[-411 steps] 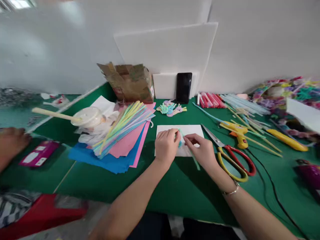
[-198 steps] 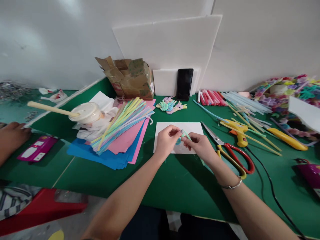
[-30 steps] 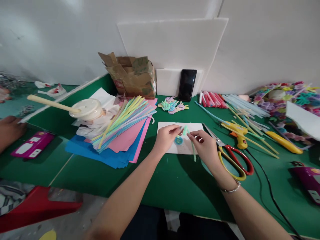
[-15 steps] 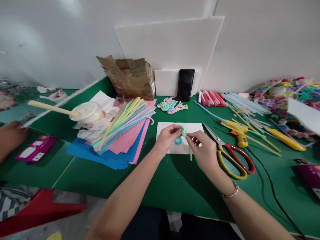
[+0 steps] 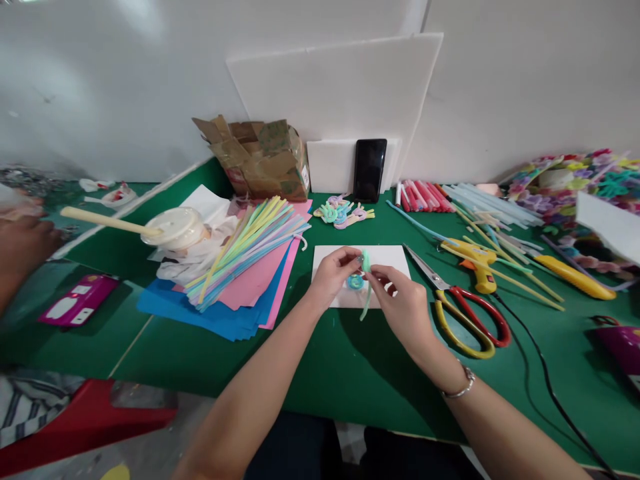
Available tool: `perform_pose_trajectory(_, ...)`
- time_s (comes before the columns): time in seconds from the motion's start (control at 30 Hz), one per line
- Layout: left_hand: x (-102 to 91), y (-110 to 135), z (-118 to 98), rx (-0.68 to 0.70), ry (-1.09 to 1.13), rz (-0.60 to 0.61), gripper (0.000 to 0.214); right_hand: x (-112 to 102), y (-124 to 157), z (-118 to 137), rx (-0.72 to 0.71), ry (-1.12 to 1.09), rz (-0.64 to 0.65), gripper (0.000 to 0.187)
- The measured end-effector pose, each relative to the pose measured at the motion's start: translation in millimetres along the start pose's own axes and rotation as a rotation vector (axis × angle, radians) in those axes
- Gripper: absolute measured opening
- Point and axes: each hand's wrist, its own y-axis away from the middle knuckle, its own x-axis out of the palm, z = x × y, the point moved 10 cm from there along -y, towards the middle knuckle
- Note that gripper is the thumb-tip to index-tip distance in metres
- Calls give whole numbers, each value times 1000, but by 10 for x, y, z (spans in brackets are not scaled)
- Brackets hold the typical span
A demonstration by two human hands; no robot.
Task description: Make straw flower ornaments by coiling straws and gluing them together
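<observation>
My left hand (image 5: pixel 331 275) and my right hand (image 5: pixel 406 307) meet over a white card (image 5: pixel 386 256) on the green table (image 5: pixel 360 373). Both pinch a pale green straw (image 5: pixel 366 288) that is bent at its top, its free end hanging down toward me. A small blue coil (image 5: pixel 355 282) lies on the card just under my left fingertips. Both hands are closed around the straw.
Scissors with red and yellow handles (image 5: pixel 463 308) and a yellow glue gun (image 5: pixel 476 263) lie to the right. A bundle of coloured straws (image 5: pixel 245 251) rests on pink and blue paper at left. A black phone (image 5: pixel 369 170) leans behind. Another person's hand (image 5: pixel 20 243) is at far left.
The straw's free end has swung from pointing right and down to hanging nearly straight down, and my right hand has slid a little left. The other person's hand has lifted.
</observation>
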Motion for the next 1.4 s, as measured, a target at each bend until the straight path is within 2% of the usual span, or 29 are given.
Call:
perform_pose_trajectory(0.2, -3, 12, 11, -13, -71, -9, 30, 107, -36, -204, 188, -258, 80, 21)
perform_pose_trajectory(0.37, 6, 31, -6, 12, -150, -39, 22, 187, -40, -282, 269, -353, 125, 24)
perform_pose_trajectory(0.53, -39, 95, -154, 85, -355, -135, 11, 129, -43, -276, 271, -296, 91, 26)
perform_pose_trajectory(0.63, -33, 175, -287, 161, -502, -203, 10, 65, -38, -243, 223, -197, 55, 23)
perform_pose_trajectory(0.83, 0, 247, -349, 202, -582, -249, 6, 79, -12, -159, 99, -71, 65, 18)
perform_pose_trajectory(1.13, -100, 190, -332, 182, -610, -241, 6, 201, -50, -297, 241, -271, 151, 28)
perform_pose_trajectory(1.27, -42, 218, -365, 207, -653, -225, 10, 204, -49, -308, 254, -289, 151, 27)
perform_pose_trajectory(1.4, 38, 273, -381, 247, -707, -209, 19, 140, -56, -332, 256, -273, 88, 25)
